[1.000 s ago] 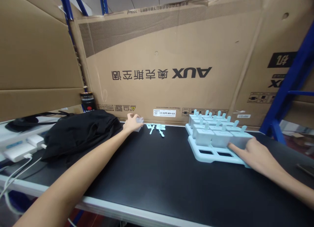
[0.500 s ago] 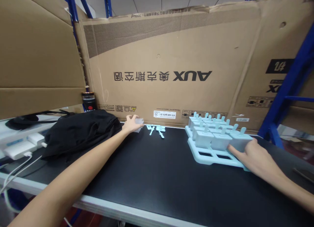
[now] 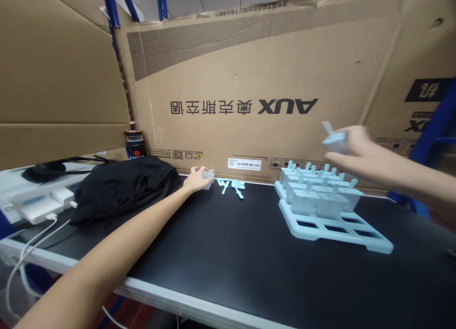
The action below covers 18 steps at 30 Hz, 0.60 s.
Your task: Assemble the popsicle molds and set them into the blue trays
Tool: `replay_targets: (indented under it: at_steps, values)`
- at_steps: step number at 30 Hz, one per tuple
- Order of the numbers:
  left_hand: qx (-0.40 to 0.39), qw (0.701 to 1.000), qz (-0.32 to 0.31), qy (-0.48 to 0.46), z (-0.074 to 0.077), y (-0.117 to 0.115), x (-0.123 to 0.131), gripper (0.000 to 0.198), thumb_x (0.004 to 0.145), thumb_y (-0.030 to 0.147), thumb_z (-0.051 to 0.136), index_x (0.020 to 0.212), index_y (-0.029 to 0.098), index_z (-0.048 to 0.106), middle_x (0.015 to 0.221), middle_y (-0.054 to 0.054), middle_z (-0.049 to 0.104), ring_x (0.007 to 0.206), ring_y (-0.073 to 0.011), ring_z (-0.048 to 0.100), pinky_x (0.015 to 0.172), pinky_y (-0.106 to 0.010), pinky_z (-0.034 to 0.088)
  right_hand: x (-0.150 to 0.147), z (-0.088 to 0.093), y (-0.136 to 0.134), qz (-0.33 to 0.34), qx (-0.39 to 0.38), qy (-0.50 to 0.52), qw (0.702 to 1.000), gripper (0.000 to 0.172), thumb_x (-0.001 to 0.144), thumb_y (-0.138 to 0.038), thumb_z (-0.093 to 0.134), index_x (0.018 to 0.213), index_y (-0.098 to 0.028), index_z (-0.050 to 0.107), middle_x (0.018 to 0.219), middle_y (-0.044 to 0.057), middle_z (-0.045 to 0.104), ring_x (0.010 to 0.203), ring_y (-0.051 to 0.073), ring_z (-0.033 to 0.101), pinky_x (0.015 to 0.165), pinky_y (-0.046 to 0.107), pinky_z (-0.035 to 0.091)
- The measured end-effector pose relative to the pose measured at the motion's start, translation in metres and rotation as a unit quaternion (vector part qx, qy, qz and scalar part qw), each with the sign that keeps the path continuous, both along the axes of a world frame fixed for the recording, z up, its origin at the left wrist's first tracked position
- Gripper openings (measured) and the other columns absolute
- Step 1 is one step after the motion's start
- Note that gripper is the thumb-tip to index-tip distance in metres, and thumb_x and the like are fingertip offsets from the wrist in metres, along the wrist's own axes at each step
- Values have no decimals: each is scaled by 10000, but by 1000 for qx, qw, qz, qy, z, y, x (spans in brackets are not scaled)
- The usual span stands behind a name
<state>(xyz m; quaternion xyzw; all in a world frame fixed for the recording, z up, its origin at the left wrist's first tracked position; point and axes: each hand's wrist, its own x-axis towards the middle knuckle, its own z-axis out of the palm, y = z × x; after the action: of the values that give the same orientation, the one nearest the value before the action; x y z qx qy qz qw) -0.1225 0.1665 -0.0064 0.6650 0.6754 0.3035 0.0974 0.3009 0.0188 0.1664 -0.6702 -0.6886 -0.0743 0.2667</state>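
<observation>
My left hand (image 3: 198,178) reaches to the back of the black table and closes round a small translucent block (image 3: 209,175). Beside it lie a few pale blue sticks (image 3: 231,185). My right hand (image 3: 351,146) is raised in the air above the pale blue tray (image 3: 335,230), its fingers pinched on a pale blue mould piece with a stick (image 3: 334,136); the hand is blurred by motion. Several more pale blue mould pieces (image 3: 315,193) stand in the tray's far slots, while the near slots are open.
A black bag (image 3: 123,186) lies at the left, with white chargers (image 3: 39,208) and cables beyond it. A dark can (image 3: 134,144) stands by the cardboard. A large printed cardboard box (image 3: 256,96) walls the back. Blue rack posts (image 3: 432,129) rise at the right.
My right hand has lifted off the tray's near right corner, carrying one mould piece up into the air. My left hand stays on the small block at the back.
</observation>
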Motion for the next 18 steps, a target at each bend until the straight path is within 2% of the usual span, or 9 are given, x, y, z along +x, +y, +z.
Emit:
replay_targets:
  at_steps: [1,3,4,7,9,11,15,18]
  values:
    - [1,1000,-4,1,1,-1,1,593,736,664,604,1231,342,547,1469,-129,333,1214,-419,564,1029,-587,401,-24,4,12,32,-58,-23,998,706,829,-556,508,1345,-129,286,914,178,676,662,216,650,569,322,468]
    - [6,1000,-13,2,2,-3,0,627,740,720,575,1240,342,543,1485,-128,328,1236,-412,551,1037,-572,401,-71,-1,37,69,-126,-125,982,631,871,-517,465,1323,-96,334,937,185,679,711,231,661,602,326,482]
    - [9,1000,-18,2,3,-4,0,645,745,749,550,1247,343,540,1491,-126,330,1249,-407,542,1042,-564,399,-93,-9,49,89,-151,-192,966,607,890,-500,438,1321,-79,358,972,192,679,767,244,670,631,333,490]
    - [16,999,-29,2,5,-5,-4,669,769,796,476,1261,347,540,1483,-116,363,1279,-388,522,1066,-546,381,-139,-39,82,120,-177,-254,943,627,842,-552,534,1267,-94,495,1116,206,664,943,301,668,744,370,506]
    - [20,999,-34,1,5,-5,-8,646,789,786,460,1257,349,549,1463,-105,389,1289,-370,515,1085,-531,367,-155,-55,97,130,-179,-283,933,609,821,-540,571,1241,-100,555,1164,205,656,1022,326,649,822,398,497]
    - [24,999,-39,-2,4,-2,-12,594,814,748,465,1242,348,567,1445,-94,404,1291,-352,511,1100,-512,357,-163,-63,107,137,-176,-311,924,563,812,-509,590,1208,-109,603,1166,198,662,1061,339,635,869,421,481]
    - [28,998,-47,-14,0,4,-20,472,827,604,554,1198,319,611,1401,-91,431,1279,-330,511,1115,-473,353,-170,-63,114,148,-174,-354,907,470,802,-475,613,1092,-112,676,1148,207,670,1096,371,611,923,459,446]
    - [33,998,-55,-26,-3,7,-23,456,781,487,643,1197,303,621,1354,-95,457,1264,-324,515,1117,-454,356,-172,-59,117,153,-177,-359,903,505,801,-523,614,1103,-124,681,1180,212,656,1123,379,591,951,474,424]
